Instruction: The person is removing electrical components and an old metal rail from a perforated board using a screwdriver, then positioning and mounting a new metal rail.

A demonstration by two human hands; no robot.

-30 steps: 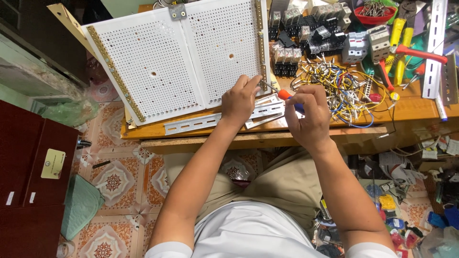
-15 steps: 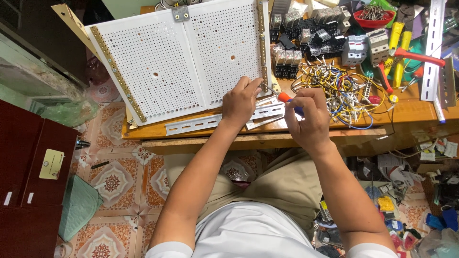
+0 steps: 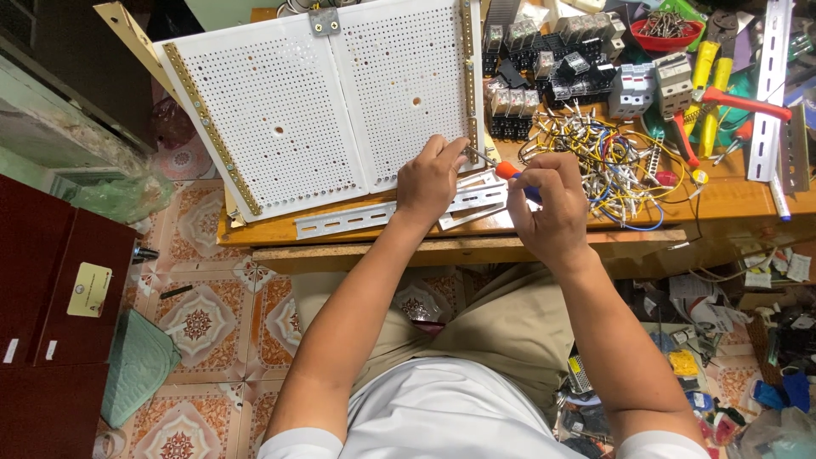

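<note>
- While the right hand point(image 3: 548, 204) closes its grip around the orange-and-blue handle of a screwdriver point(image 3: 510, 172), the thin shaft slants toward 10 o'clock and meets the lower end of the brass strip point(image 3: 467, 76) on the white perforated panel point(image 3: 340, 102).
- Left hand point(image 3: 433, 180) rests at the panel's lower right corner, at 9 o'clock of the right hand and near it; fingers curled, tips pinched together at the screwdriver tip. Whether they hold a screw or only steady the shaft, I cannot tell.
- Panel lies tilted on the wooden counter point(image 3: 731, 200), a second brass strip point(image 3: 211, 127) along its left edge.
- Slotted metal rail point(image 3: 357, 219) lies flat on the counter at 6 o'clock of the panel, passing under the left hand; a shorter rail piece point(image 3: 476, 202) sits between the two hands.
- Tangle of coloured wires point(image 3: 608, 157) at 2 o'clock of the right hand, just beside it.
- Black relay blocks point(image 3: 544, 72) stacked at 12 o'clock of the wires; grey breakers point(image 3: 654, 85) at 3 o'clock of those.
- Red-handled pliers point(image 3: 731, 102) and yellow-handled tool point(image 3: 712, 81) toward the far right; red bowl of screws point(image 3: 667, 25) at the top edge.
- Patterned tile floor point(image 3: 204, 314) below the counter; dark red cabinet point(image 3: 51, 323) at far left.
</note>
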